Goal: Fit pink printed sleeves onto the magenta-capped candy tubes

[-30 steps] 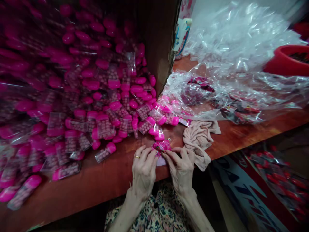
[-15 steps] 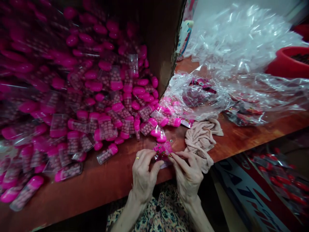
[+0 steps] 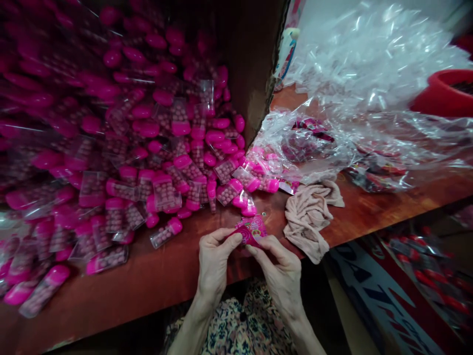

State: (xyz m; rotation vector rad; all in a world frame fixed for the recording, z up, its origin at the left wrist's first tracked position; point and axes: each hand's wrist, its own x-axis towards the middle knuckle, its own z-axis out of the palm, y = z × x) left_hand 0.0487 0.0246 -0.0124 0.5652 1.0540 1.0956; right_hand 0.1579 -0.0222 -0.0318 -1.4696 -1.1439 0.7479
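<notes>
My left hand [image 3: 213,261] and my right hand [image 3: 281,268] meet at the near edge of a reddish wooden table [image 3: 155,276]. Both pinch a small pink printed card [image 3: 251,231] between fingertips, the left from its left side, the right from below and right. A big heap of clear tubes with pink caps [image 3: 121,148], filled with small pink balls, spills toward my hands from the left. One loose tube [image 3: 165,232] lies just left of my left hand.
A crumpled beige cloth [image 3: 312,217] lies right of my hands. Clear plastic bags [image 3: 369,93] pile at the back right, some with dark red items inside. A red bowl [image 3: 441,93] stands far right. A brown cardboard wall [image 3: 247,59] rises behind the heap. Printed packages [image 3: 399,296] sit below the table.
Both hands have stayed at the table edge working the pink card; the card has turned and my fingers have shifted their pinch on it. The view has drifted slightly.
</notes>
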